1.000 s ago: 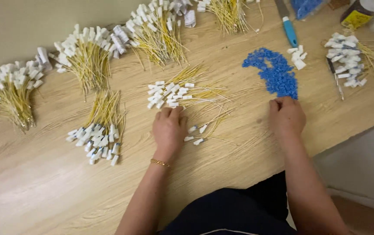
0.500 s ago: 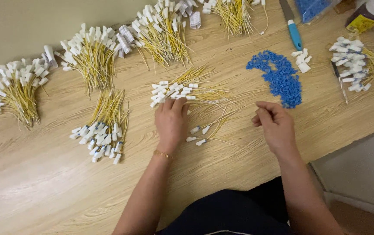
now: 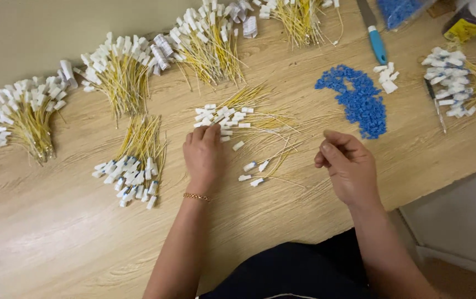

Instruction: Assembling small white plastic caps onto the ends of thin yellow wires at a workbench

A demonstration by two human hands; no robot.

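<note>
Wires: thin yellow wires with white end caps [image 3: 232, 117], fanned loose at mid-table, just left of the blue bead pile [image 3: 359, 99].
Left hand [image 3: 203, 155]: flat, palm down, fingertips reaching onto the white caps, fingers unclenched.
Right hand [image 3: 348, 163]: lifted above the wooden table [image 3: 55, 232], fingertips pinched together; what they pinch, I cannot tell.
</note>
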